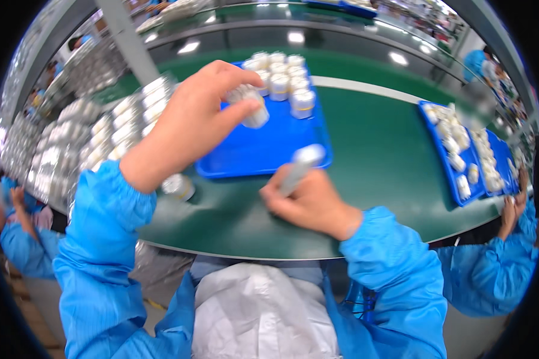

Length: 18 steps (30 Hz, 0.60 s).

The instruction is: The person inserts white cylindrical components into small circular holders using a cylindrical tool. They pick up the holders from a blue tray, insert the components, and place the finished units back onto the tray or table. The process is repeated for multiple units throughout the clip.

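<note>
Above the left part of the blue tray [257, 152], my left hand [200, 110] is closed, thumb against fingers, around a small white cylinder [256, 116] with a clear-looking upper part. More white cylinders [278, 84], some showing a thin yellow band, stand upright in rows at the tray's far end. Close to the tray's near right corner, my right hand [308, 200] grips a pale grey stick-like tool [298, 170] with a thicker whitish end pointing up and away. Motion blurs that tool, so its kind is unclear. Left of the tray, partly behind my left wrist, one white cylinder [178, 186] rests on the green table.
Clear plastic trays [72, 131] packed with white pieces pile up on the left. Two blue trays [455, 158] of white parts lie at the right, beside a co-worker's hands [512, 209]. A pale strip [365, 87] crosses the green table [377, 149]; a metal post [126, 42] rises behind.
</note>
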Tool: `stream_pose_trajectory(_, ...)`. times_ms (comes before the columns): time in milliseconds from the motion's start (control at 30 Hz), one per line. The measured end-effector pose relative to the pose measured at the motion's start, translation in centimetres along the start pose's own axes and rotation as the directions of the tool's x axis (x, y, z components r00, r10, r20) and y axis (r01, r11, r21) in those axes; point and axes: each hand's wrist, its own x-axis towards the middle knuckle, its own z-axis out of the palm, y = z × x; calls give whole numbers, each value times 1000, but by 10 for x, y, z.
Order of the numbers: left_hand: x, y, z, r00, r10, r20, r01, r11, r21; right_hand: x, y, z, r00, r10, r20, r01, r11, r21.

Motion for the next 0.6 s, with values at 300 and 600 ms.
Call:
stream_pose_trajectory(300, -116, 38, 65, 981, -163, 105, 190, 915, -357, 16, -13, -10, 954, -156, -258, 188, 977, 105)
stream_pose_trajectory(600, -127, 28, 85, 991, -135, -19, 117, 909, -400, 7, -8, -3, 984, -66, -165, 80, 993, 83)
